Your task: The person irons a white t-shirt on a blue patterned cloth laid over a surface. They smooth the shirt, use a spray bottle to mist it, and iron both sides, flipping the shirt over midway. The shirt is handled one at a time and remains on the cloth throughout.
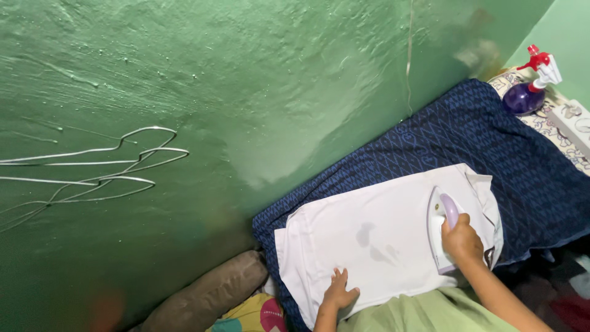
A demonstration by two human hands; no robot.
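Pressing a white shirt with a lilac-handled iron on a blue patterned cloth.

The right hand (462, 238), fingers clenched round the handle, holds the electric iron (441, 229) on the white shirt (375, 237) near its collar, at lower right of the frame; the left hand (338, 291), fingers released and spread, lies flat on the shirt's near edge, pinning it. The shirt lies across the blue patterned cloth (491, 132), with damp grey spots mid-panel. The pressing step looks to be in hand; the next stroke would probably call for gliding toward those spots while the fabric is held taut. A purple spray bottle (528, 89) with a red-and-white trigger stands at upper right; wire hangers (117, 166) hang on the green wall (264, 80) at left.
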